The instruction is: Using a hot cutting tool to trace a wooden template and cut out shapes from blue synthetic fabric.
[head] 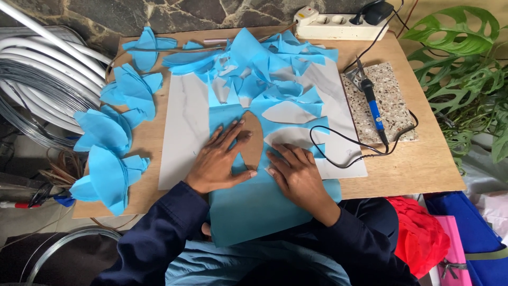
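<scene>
A brown petal-shaped cardboard template (253, 139) lies on a sheet of light blue fabric (254, 206) that hangs over the table's near edge. My left hand (219, 158) lies flat with fingers spread, pressing on the template and the fabric. My right hand (295, 172) rests flat on the blue fabric just right of the template, fingers pointing left. Neither hand grips anything. The fabric lies on a white marbled board (185, 127).
Several blue cut petals and scraps (264, 63) pile at the board's far end, with stacks of petals (111, 175) along the left. A blue-handled soldering iron (373, 108) rests on a speckled tile (391, 95); its black cord (338, 153) loops beside my right hand. A power strip (338, 24) stands behind.
</scene>
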